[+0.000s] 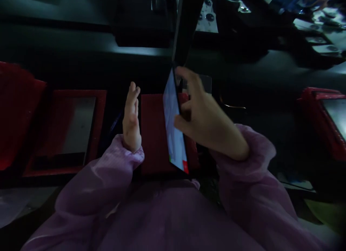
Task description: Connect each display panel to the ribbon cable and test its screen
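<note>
My right hand (205, 116) grips a flat tablet-like panel (174, 125) by its edge and holds it tilted up on its side, its pale lit face turned left. A red tag shows at the panel's lower corner. My left hand (131, 117) is raised with fingers straight and together, palm facing the panel, a short gap away and holding nothing. Under both hands lies a dark red tray (154, 135). Both arms wear purple sleeves.
A red frame with a grey sheet (67, 132) lies to the left, with another red holder (16, 110) beyond it. A further red tray (327, 117) sits at the right. A dark upright post (186, 24) rises behind the panel. The scene is very dim.
</note>
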The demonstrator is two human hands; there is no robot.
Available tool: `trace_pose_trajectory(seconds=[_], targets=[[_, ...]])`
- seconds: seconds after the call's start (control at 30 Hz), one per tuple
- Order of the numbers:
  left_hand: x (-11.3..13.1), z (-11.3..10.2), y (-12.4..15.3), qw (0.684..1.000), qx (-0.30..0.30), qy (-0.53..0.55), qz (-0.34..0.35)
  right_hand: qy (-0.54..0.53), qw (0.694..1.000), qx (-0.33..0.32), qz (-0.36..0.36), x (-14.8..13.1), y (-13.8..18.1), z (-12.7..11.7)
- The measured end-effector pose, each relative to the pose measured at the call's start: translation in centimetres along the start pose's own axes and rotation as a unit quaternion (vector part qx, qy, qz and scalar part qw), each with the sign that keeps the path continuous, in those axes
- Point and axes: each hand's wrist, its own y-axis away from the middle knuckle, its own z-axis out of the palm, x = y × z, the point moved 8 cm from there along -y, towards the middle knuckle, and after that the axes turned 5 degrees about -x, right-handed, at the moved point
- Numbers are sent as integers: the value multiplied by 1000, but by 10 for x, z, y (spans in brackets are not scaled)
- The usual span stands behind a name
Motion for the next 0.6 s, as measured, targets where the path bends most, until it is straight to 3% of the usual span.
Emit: trace_pose_trajectory(seconds=[0.07,0.13,0.2,0.3,0.37,0.47,0.53,0.6], targets=[[29,13,0,982,-82,-98,140,11,1000,-13,-25,-1,-1,19],[44,26,4,948,-161,-160,222,15,999,-28,-24,2,-2,34],[43,31,5,932,-206,-186,234,10,999,-45,-16,3,-2,41],[39,27,4,931,-196,-203,231,3,995,-98,-21,-5,1,37],[38,21,4,933,-163,-214,238,5,993,-114,-37,-9,1,21],[35,19,5,938,-143,-221,225,53,997,-14,-58,5,-9,-28],[34,22,6,937,-153,-222,221,131,989,68,-34,34,-20,-57],[34,25,7,936,-161,-221,221,229,970,76,9,73,-35,-68]])
